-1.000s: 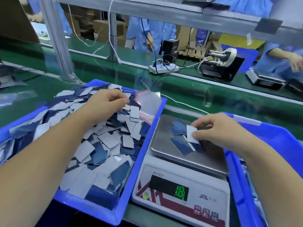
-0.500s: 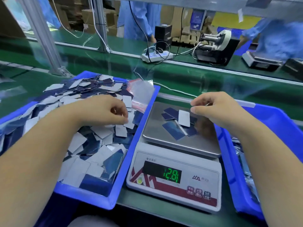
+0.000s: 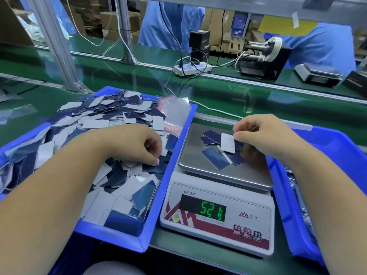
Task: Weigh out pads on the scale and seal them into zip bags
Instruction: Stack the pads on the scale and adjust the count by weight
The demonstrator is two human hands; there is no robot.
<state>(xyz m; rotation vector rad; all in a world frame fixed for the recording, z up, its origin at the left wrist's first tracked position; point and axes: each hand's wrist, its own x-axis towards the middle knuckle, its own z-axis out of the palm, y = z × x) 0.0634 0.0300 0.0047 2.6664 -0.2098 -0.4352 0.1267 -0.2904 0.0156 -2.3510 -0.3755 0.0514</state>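
A blue tray (image 3: 123, 238) on the left holds a heap of blue and white pads (image 3: 111, 116). My left hand (image 3: 131, 144) reaches into the heap with its fingers curled round some pads near the tray's right wall. The scale (image 3: 254, 221) stands in the middle, showing green digits, with several pads (image 3: 215, 160) on its steel pan (image 3: 194, 161). Above the pan, my right hand (image 3: 264, 135) pinches the corner of a white pad (image 3: 227, 143). A stack of clear zip bags (image 3: 175, 114) with red strips lies in the tray's far right corner.
A second blue tray (image 3: 337, 149) sits right of the scale, with bagged items (image 3: 297, 187) at its left side. Beyond the green belt stand a power strip (image 3: 191, 68), a tape dispenser (image 3: 264, 56), another scale (image 3: 317, 73) and people in blue coats.
My left hand has slid toward me and right across the heap. My right hand left the pads on the pan, then came back onto the white pad. The scale reading rose.
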